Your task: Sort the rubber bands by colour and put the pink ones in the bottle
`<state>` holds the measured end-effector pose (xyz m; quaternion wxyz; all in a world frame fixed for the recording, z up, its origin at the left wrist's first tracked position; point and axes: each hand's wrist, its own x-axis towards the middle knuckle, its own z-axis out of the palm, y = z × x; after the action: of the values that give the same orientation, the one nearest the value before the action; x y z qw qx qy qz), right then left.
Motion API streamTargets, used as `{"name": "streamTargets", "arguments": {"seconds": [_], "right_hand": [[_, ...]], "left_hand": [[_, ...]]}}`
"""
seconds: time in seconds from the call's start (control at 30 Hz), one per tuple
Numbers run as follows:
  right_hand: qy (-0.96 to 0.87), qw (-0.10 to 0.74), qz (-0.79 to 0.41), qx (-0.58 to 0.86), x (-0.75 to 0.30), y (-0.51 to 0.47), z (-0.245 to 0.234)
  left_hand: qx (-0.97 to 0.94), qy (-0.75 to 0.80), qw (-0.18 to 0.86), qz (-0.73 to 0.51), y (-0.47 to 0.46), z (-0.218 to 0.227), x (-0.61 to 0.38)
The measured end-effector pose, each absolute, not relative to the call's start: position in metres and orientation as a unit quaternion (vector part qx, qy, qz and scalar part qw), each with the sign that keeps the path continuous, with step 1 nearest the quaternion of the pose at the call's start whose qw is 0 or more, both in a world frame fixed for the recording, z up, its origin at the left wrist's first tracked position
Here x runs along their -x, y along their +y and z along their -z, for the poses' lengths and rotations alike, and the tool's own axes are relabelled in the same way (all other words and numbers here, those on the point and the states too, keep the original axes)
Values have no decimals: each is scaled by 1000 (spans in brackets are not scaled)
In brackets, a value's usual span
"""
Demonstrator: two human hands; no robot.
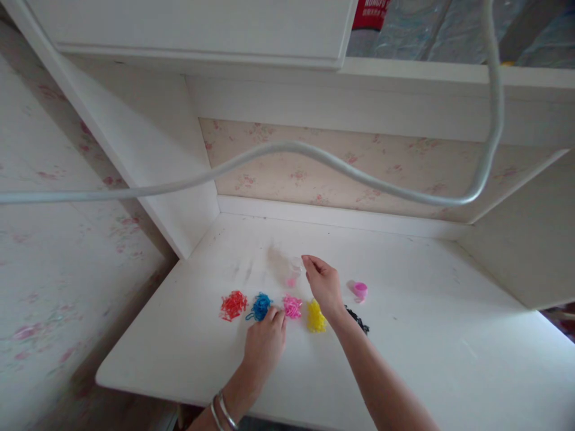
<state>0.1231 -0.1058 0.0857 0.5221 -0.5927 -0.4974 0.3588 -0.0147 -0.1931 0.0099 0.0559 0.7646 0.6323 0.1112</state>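
Observation:
Small piles of what look like little rubber bands lie in a row on the white desk: red (233, 305), blue (260, 306), pink (292, 306), yellow (316, 316) and black (359, 321). My left hand (266, 338) rests with bent, closed fingers between the blue and pink piles, its fingertips at the pink pile's edge. Behind the pink pile stands a small clear container (294, 270) with some pink at its bottom. My right hand (322, 282) is pinched beside the container's top. Anything held in either pinch is too small to make out. The right forearm partly covers the black pile.
A pink cap (360, 291) lies on the desk (431, 335) to the right of my right hand. A pale cable (287, 146) crosses the view above the desk. Overhead is a white cabinet (202, 30), with plastic-wrapped bottles (413, 30) on the shelf.

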Motion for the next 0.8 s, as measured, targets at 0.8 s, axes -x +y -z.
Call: {"name": "streamTargets", "arguments": {"seconds": [0.8], "right_hand": [[-711,78,-67,696,-128,-191,-28]], "left_hand": [[-733,625,75,-260,-180,-29,29]]}}
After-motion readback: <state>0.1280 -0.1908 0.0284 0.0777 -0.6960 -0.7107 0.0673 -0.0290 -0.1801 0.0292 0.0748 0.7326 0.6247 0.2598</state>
